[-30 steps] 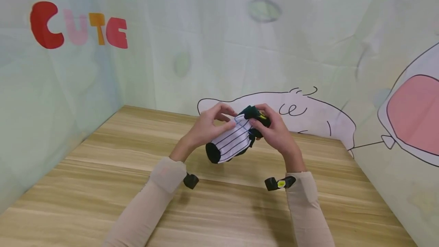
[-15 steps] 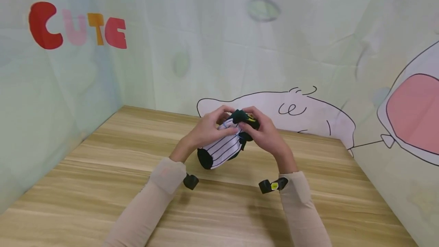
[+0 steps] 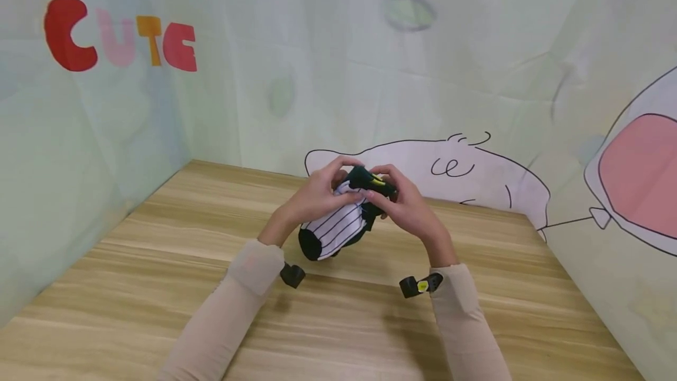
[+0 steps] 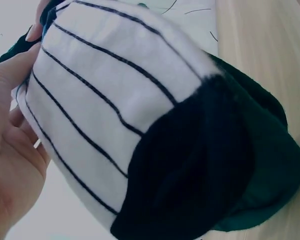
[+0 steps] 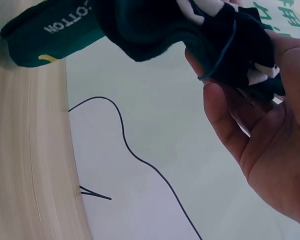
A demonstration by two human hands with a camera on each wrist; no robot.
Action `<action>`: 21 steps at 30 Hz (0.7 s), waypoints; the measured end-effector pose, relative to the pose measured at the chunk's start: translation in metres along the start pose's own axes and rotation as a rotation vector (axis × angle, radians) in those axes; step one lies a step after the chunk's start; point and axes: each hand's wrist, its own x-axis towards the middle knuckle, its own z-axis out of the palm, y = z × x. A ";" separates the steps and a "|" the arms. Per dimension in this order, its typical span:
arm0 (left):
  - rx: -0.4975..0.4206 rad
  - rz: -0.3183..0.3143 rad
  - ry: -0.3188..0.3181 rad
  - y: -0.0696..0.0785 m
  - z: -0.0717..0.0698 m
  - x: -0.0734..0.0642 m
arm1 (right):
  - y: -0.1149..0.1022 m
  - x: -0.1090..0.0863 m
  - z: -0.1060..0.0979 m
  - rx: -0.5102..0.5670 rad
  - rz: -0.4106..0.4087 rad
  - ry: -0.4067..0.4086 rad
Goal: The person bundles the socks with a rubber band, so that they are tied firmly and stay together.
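Both hands hold a bundle of socks above the table. One sock (image 3: 337,225) is white with dark stripes and a black end, which hangs toward the lower left. In the left wrist view its black patch (image 4: 190,165) overlaps a dark green sock (image 4: 277,155). My left hand (image 3: 312,197) grips the bundle near its upper end, thumb across the stripes. My right hand (image 3: 409,210) holds the dark green upper part, its thumb tip close to the left one. White "COTTON" lettering shows on a green sock end (image 5: 55,32) in the right wrist view.
The wood-grain table (image 3: 338,322) reaches back to a pale printed curtain (image 3: 338,75). A small black camera (image 3: 292,275) juts from the left wrist, and another black camera (image 3: 409,287) from the right wrist.
The sock bundle has shifted left and slightly down, its dark end lower. My right hand moved left with it, and my left fingers closed in on the upper end.
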 end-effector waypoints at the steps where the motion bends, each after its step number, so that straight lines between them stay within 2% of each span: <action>1: 0.001 -0.001 0.005 0.000 -0.001 0.000 | -0.001 0.000 0.000 -0.003 0.008 -0.006; 7: 0.007 -0.015 0.045 0.001 -0.008 -0.001 | 0.000 -0.001 -0.005 0.021 0.030 -0.033; 12: -0.007 -0.010 0.068 0.001 -0.015 -0.001 | 0.001 -0.001 -0.008 0.039 -0.001 -0.051; 16: -0.012 -0.011 0.110 0.000 -0.021 -0.001 | 0.003 0.000 -0.011 0.044 -0.026 -0.039; 21: -0.036 -0.024 0.122 -0.001 -0.022 -0.002 | 0.005 -0.004 -0.017 0.020 0.002 -0.050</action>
